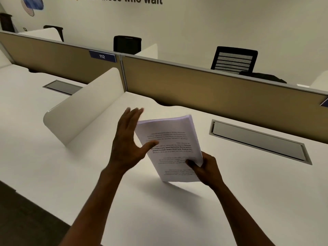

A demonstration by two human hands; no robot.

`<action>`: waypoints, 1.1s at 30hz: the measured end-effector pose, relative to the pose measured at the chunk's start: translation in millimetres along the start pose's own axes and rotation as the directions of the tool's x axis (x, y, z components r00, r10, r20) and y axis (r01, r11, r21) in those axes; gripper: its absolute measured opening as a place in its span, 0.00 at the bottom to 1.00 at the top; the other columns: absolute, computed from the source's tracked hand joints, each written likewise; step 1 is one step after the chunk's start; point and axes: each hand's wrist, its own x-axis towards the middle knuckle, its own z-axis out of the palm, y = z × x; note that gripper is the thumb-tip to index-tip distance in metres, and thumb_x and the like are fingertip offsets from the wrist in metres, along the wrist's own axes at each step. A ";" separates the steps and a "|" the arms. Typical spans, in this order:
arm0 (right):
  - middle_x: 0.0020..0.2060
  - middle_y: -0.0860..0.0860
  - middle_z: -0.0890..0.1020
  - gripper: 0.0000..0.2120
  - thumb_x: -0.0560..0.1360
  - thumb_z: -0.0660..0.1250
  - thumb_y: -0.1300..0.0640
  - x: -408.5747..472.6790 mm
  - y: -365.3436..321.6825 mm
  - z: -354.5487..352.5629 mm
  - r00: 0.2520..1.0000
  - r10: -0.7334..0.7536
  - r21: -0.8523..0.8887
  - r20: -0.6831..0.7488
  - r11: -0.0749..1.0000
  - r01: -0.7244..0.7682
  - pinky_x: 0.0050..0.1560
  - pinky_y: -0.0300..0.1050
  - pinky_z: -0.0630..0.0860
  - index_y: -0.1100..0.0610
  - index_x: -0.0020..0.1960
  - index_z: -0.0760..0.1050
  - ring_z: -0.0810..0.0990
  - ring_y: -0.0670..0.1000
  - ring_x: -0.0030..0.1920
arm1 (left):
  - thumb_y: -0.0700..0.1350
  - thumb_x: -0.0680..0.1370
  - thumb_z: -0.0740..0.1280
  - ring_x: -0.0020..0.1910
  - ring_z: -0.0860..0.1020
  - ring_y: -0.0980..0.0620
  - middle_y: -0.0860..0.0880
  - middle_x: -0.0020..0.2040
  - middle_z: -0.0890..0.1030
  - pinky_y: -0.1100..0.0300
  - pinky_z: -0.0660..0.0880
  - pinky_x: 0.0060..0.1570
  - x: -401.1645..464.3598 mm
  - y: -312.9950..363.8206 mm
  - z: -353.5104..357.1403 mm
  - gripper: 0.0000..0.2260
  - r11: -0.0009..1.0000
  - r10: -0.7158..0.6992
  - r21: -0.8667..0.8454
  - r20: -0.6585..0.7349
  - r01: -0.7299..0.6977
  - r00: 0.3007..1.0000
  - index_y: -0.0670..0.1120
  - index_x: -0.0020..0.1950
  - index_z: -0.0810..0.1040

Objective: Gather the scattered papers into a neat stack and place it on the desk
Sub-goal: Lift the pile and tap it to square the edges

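Holding things: here's the rundown, biggest stuff first
Desk: white, takes up most of the lower frame
Partition: tan panel across the middle, little "112" tag on it upper left of centre
Side divider: white, rounded, left of centre
Chairs: black mesh chair behind the partition, upper right
Cable hatch: grey flap set in the desk, right of centre
Paper stack: centre frame, tilted up, bottom edge looks to be on the desk, printed text upside down
Left hand: fingers spread wide, flat against the stack's left edge, a bit blurry
Right hand: gripping the stack's lower right corner, thumb on top
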 end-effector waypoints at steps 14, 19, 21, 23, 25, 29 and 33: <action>0.48 0.39 0.84 0.16 0.70 0.74 0.49 11.5 -19.6 -26.8 0.987 -0.111 -0.126 0.117 0.984 0.126 0.44 0.43 0.81 0.44 0.57 0.79 0.81 0.41 0.47 | 0.47 0.71 0.70 0.38 0.82 0.54 0.53 0.38 0.85 0.64 0.77 0.37 24.5 -12.3 9.2 0.08 0.951 -0.027 -0.283 0.321 0.123 0.947 0.47 0.45 0.86; 0.62 0.41 0.77 0.41 0.62 0.81 0.45 9.7 1.9 -52.2 0.990 0.073 0.115 -0.119 0.992 -0.059 0.58 0.41 0.75 0.41 0.70 0.66 0.76 0.41 0.61 | 0.47 0.72 0.73 0.36 0.83 0.57 0.58 0.38 0.85 0.68 0.76 0.33 12.9 -33.9 8.0 0.04 0.871 -0.221 -0.391 0.228 0.297 0.948 0.48 0.43 0.85; 0.67 0.46 0.76 0.45 0.61 0.81 0.46 6.1 12.5 -51.2 0.988 0.152 0.327 -0.031 0.936 -0.134 0.65 0.49 0.72 0.42 0.73 0.63 0.74 0.47 0.66 | 0.47 0.72 0.74 0.36 0.83 0.59 0.58 0.37 0.85 0.68 0.74 0.32 7.2 -37.6 9.9 0.03 0.803 -0.308 -0.452 0.246 0.390 0.919 0.49 0.43 0.84; 0.62 0.51 0.80 0.38 0.62 0.82 0.52 2.3 17.2 -41.5 0.988 0.122 0.435 0.095 0.888 -0.152 0.62 0.55 0.76 0.50 0.68 0.70 0.78 0.54 0.64 | 0.50 0.69 0.73 0.36 0.83 0.58 0.56 0.38 0.86 0.64 0.74 0.35 1.3 -38.9 15.0 0.07 0.725 -0.357 -0.519 0.279 0.452 0.892 0.48 0.44 0.84; 0.54 0.54 0.84 0.26 0.62 0.80 0.61 -1.2 13.1 -30.0 0.987 0.124 0.560 0.102 0.813 -0.160 0.52 0.55 0.81 0.54 0.59 0.78 0.81 0.58 0.57 | 0.51 0.68 0.73 0.38 0.84 0.55 0.52 0.41 0.86 0.60 0.76 0.37 -5.4 -40.4 22.2 0.11 0.673 -0.368 -0.564 0.307 0.479 0.878 0.47 0.47 0.84; 0.47 0.52 0.86 0.18 0.62 0.76 0.65 -2.6 7.9 -19.2 0.982 0.187 0.627 0.036 0.761 -0.167 0.46 0.52 0.82 0.50 0.49 0.83 0.84 0.53 0.49 | 0.55 0.66 0.74 0.44 0.84 0.46 0.46 0.45 0.86 0.50 0.81 0.43 -20.9 -52.7 34.7 0.18 0.597 -0.397 -0.613 0.336 0.518 0.854 0.45 0.49 0.84; 0.48 0.52 0.86 0.17 0.64 0.78 0.61 -7.3 25.1 -7.9 0.971 0.239 0.547 0.023 0.810 -0.212 0.48 0.53 0.83 0.49 0.51 0.82 0.85 0.55 0.49 | 0.51 0.66 0.76 0.49 0.84 0.46 0.45 0.48 0.86 0.50 0.81 0.49 -43.5 -73.3 49.6 0.18 0.545 -0.421 -0.596 0.414 0.590 0.807 0.45 0.52 0.83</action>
